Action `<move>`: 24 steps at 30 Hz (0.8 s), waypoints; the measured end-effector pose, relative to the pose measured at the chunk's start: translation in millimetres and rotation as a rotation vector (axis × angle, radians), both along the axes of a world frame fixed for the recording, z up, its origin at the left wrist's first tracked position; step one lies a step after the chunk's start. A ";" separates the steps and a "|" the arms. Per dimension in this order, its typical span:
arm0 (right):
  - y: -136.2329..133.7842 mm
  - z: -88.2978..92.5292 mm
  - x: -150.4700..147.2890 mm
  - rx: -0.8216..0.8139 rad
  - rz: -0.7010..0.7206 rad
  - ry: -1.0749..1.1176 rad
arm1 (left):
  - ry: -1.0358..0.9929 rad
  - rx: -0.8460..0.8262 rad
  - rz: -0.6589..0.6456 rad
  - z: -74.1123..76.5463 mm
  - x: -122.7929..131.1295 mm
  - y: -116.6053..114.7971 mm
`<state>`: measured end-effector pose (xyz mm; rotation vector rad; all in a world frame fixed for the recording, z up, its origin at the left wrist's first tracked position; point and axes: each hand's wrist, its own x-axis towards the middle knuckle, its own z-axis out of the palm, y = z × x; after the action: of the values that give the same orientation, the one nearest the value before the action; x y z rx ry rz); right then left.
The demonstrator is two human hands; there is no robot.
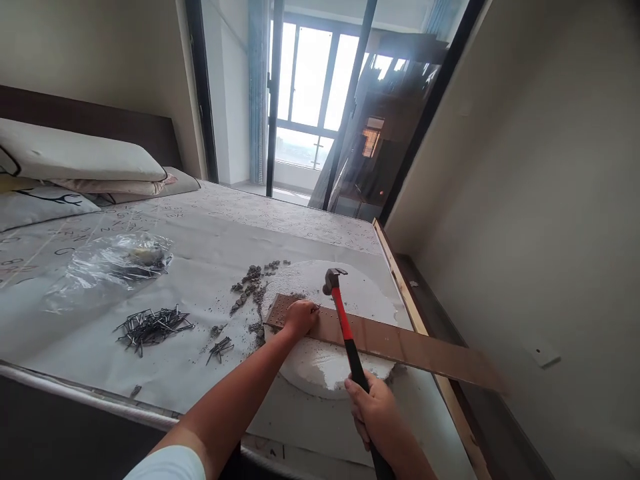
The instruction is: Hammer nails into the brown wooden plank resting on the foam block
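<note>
Red-and-black claw hammer [344,320] with a dark grey metal head; long, flat brown board [390,342], one end peppered with dark dots; round white slab [367,285]; heap of dark grey metal nails [153,328]; whitish mattress [173,212] printed with scattered dark letters; white cushion [37,208] with black branching lines.

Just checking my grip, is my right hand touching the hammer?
Touching. The head view shows the right hand closed around the black handle of the hammer, with the thumb lying across it.
</note>
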<state>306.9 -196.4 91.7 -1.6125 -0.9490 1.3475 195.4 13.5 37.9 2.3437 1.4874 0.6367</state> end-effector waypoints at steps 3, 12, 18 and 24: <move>-0.6 -3.0 -0.4 0.016 0.012 -0.023 | -0.007 0.026 -0.009 -2.0 -0.5 0.8; -2.8 5.5 1.9 0.032 0.029 0.032 | -0.213 -0.045 -0.056 0.7 -7.7 5.9; 7.5 -13.7 -0.9 -0.078 0.065 0.083 | -0.478 -0.151 0.136 1.4 -18.0 11.8; 3.5 -18.0 1.6 0.059 0.011 -0.027 | -0.430 -0.159 0.152 -0.5 -17.5 15.9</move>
<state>308.4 -192.9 73.6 -1.5864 -1.0062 1.2958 177.9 29.4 37.4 1.8398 1.4577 0.9512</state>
